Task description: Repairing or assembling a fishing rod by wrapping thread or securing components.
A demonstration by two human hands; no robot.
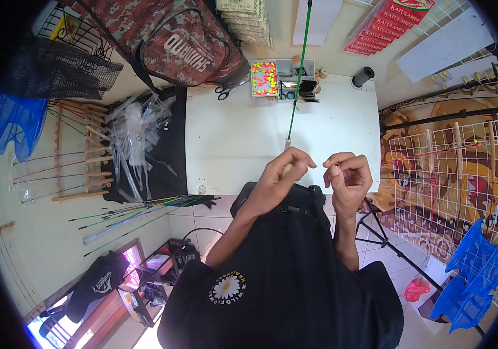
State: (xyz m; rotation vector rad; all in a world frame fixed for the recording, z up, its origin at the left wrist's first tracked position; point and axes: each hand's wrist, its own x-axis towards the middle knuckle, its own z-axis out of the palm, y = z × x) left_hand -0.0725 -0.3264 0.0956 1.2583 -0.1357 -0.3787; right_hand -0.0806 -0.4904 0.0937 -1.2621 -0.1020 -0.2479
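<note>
My left hand (pixel 278 180) is closed around the light-coloured handle of a thin green rod (pixel 300 72), which points up and away over the white table (pixel 226 139). My right hand (pixel 348 177) is pinched a little to the right of my left hand, at the table's near edge; anything between its fingertips is too small to make out. At the back of the table are a box of yellow and red small pieces (pixel 264 78), black-handled scissors (pixel 221 93) and a black cylinder (pixel 363 77).
Clear plastic wrappers (pixel 133 139) lie on a black surface at the left, above several loose rods (pixel 121 218). A camouflage bag (pixel 173 46) is at the back left. A wire grid (pixel 446 163), a black stand (pixel 388 247) and blue nets (pixel 464 273) are at the right.
</note>
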